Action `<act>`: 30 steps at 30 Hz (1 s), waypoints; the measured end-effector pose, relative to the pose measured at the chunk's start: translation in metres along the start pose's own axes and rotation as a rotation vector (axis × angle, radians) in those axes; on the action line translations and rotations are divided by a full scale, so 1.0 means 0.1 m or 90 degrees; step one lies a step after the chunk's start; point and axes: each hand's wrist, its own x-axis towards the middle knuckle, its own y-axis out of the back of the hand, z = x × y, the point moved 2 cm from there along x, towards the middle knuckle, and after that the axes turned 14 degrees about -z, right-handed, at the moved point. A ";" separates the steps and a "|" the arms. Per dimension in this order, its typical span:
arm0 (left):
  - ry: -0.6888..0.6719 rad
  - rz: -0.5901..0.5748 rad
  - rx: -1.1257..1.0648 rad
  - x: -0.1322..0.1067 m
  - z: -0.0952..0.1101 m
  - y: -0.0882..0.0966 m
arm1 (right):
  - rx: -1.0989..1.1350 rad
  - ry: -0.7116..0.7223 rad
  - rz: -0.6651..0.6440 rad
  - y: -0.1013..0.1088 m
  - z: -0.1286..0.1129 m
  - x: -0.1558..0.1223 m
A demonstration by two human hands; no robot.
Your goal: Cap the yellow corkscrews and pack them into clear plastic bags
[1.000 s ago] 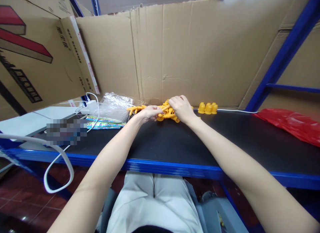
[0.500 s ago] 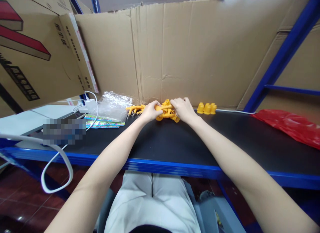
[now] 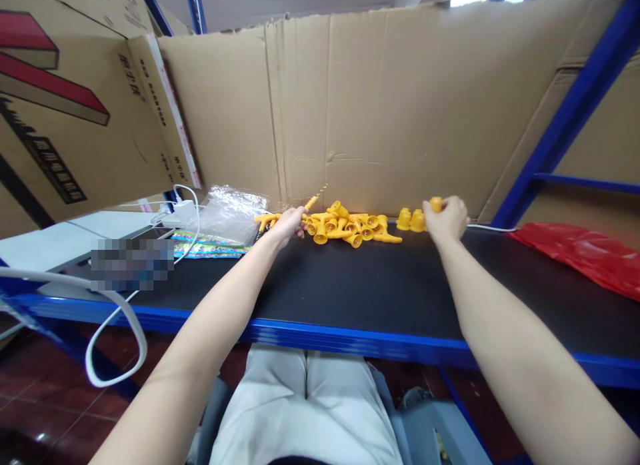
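Observation:
My left hand (image 3: 291, 225) is closed around a yellow stick-like plastic piece (image 3: 311, 202), whose upper end points up and right with a thin beaded strand trailing from it. Just right of that hand lies a heap of yellow cup-shaped and branch-like pieces (image 3: 345, 226). More yellow branch-like pieces (image 3: 265, 220) poke out on its left. At the right, my right hand (image 3: 447, 217) pinches a yellow bell-shaped cup (image 3: 436, 204), with its lower part hidden by the fingers. Beside it, yellow bell-shaped cups (image 3: 411, 220) stand in a short row against the cardboard.
A cardboard wall (image 3: 400, 105) backs the black tabletop (image 3: 350, 292). Clear plastic bags (image 3: 230, 215) and colourful packets (image 3: 210, 245) lie left, near a white cable (image 3: 197, 218). Red plastic (image 3: 580, 255) lies right. A blue rail (image 3: 350, 337) edges the front.
My right hand has left the heap and moved right to the row of cups, taking hold of one. My left hand has shifted slightly left, holding a stick-like piece; the heap is more exposed.

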 end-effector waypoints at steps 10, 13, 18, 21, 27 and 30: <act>0.032 -0.028 -0.240 -0.04 0.07 0.05 | -0.053 -0.066 -0.394 -0.42 0.23 0.01; 0.003 -0.024 -0.225 -0.03 0.05 0.04 | -0.062 -0.018 -0.445 -0.50 0.14 0.00; -0.057 0.030 -0.186 -0.03 0.04 -0.02 | -0.086 -0.002 -0.459 -0.57 0.13 -0.02; -0.078 0.086 -0.121 -0.05 0.06 -0.06 | -0.110 0.006 -0.459 -0.56 0.14 -0.04; -0.136 0.142 0.068 -0.03 0.06 -0.03 | -0.201 -0.023 -0.438 -0.48 0.01 -0.10; -0.142 0.114 0.029 0.02 0.02 0.08 | -0.239 -0.025 -0.426 -0.46 -0.06 -0.13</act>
